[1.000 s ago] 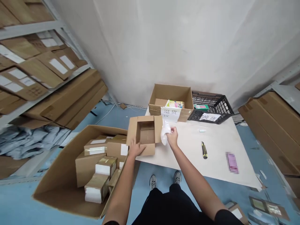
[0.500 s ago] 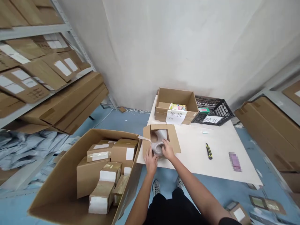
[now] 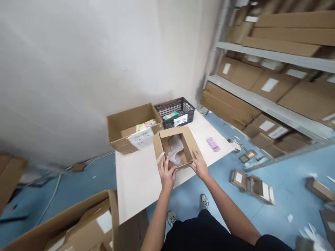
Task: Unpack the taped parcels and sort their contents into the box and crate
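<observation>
An opened cardboard box [image 3: 158,145] is between my hands at the table's front edge, its flaps spread outward. Crumpled whitish see-through wrapping [image 3: 176,155] lies inside it; whether anything is under the wrapping I cannot tell. My left hand [image 3: 167,174] grips the near left side of the box, fingers over the rim. On the near right corner, my right hand [image 3: 200,166] holds the flap and wall between thumb and fingers. Just behind stand a cardboard bin [image 3: 119,146] with a paper sign and a black plastic crate [image 3: 188,116] with a green packet in it.
The white table [image 3: 133,195] also carries a blurred-out purple item [image 3: 213,144]. A large carton [image 3: 112,212] of parcels stands at lower left. Shelving [image 3: 261,96] with boxes fills the right. Opened boxes [image 3: 252,186] and scraps lie on the blue floor.
My view has swung right. The box has moved right along the table with both hands. My right hand has left the wrapping inside and now grips the box's side. The utility knife no longer shows.
</observation>
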A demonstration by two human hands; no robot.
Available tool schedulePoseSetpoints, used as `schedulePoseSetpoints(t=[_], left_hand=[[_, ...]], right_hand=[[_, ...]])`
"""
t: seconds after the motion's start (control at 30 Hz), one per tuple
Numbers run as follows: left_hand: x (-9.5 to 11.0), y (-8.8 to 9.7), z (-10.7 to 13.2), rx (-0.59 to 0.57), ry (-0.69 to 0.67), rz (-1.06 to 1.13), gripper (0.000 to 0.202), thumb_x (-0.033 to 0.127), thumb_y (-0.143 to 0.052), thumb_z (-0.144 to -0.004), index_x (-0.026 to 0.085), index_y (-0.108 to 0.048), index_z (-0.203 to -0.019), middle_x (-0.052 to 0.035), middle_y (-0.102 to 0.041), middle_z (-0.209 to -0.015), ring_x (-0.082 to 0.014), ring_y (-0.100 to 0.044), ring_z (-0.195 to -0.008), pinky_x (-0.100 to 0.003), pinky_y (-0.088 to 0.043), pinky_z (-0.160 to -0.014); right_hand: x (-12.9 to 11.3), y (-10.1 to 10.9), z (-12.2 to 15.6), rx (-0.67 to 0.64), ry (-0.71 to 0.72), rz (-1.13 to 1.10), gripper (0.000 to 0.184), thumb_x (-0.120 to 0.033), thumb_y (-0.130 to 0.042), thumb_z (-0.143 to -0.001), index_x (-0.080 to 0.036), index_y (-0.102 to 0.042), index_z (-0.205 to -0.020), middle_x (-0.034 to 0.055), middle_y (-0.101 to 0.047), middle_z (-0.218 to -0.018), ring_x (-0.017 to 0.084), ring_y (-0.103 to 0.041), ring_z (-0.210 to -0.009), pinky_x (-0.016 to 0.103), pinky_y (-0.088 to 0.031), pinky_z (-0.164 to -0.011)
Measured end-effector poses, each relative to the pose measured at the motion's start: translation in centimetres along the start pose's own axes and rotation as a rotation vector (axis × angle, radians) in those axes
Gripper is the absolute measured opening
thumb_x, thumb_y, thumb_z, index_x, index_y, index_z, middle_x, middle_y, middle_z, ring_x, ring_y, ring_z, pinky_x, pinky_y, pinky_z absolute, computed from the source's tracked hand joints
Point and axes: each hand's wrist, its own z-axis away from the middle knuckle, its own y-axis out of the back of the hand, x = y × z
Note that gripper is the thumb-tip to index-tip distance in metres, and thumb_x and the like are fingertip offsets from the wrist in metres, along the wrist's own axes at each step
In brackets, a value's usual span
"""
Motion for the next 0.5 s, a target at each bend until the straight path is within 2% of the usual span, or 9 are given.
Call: schedulePoseSetpoints(t=[0.07,0.13,0.27,0.37,0.5], left_hand=[[3.9,-2.2,-3.7,-0.037,-0.097,0.026,0.015,0.029,-0.064,-0.095,0.028,-0.078,-0.1,-0.0032,-0.036,-0.167,-0.0372,-0.027,-0.155,-0.062,-0.039,-0.117],[8.4,-5.1,-7.1,-0.079,-0.186,0.036,0.014,0.031,-0.065,-0.094,0.028,-0.077,-0.1,-0.0042,-0.038,-0.166,-0.0385,-0.028,-0.155,-0.063,-0.038,-0.117],[18.9,-13.0,-11.9,-0.22,-0.4,0.091,0.015,0.03,-0.062,-0.095,0.026,-0.077,-0.097,-0.0051,-0.045,-0.162,-0.0383,-0.029,-0.155,-0.063,-0.038,-0.117],[27.1,-19.1,-13.1,-0.347,-0.571,0.169,0.016,0.027,-0.061,-0.095,0.026,-0.077,-0.097,-0.004,-0.044,-0.163,-0.036,-0.028,-0.155,-0.061,-0.039,-0.118],[37.7,-25.9,-11.8,-0.499,-0.738,0.249,0.018,0.025,-0.061,-0.095,0.028,-0.077,-0.104,-0.0034,-0.039,-0.166,-0.034,-0.024,-0.157,-0.059,-0.035,-0.122]], right_hand=[[3.8,3.2,1.0,0.144,-0.079,0.051,0.009,-0.028,-0.069,-0.093,-0.021,-0.072,-0.097,0.0128,-0.045,-0.16,0.034,-0.035,-0.152,0.058,-0.044,-0.115],[8.0,6.4,2.6,0.259,-0.163,0.099,0.011,-0.03,-0.067,-0.095,-0.022,-0.073,-0.096,0.0116,-0.048,-0.158,0.032,-0.037,-0.151,0.055,-0.046,-0.115],[16.6,12.9,7.5,0.422,-0.362,0.223,0.014,-0.031,-0.065,-0.097,-0.021,-0.074,-0.093,0.0119,-0.052,-0.154,0.031,-0.041,-0.148,0.051,-0.047,-0.113],[22.1,17.7,12.7,0.509,-0.533,0.374,0.014,-0.033,-0.068,-0.095,-0.021,-0.075,-0.093,0.0128,-0.053,-0.152,0.034,-0.038,-0.148,0.056,-0.042,-0.115],[26.7,23.3,20.3,0.52,-0.777,0.554,0.012,-0.032,-0.069,-0.093,-0.023,-0.076,-0.095,0.012,-0.054,-0.15,0.037,-0.035,-0.149,0.061,-0.036,-0.116]])
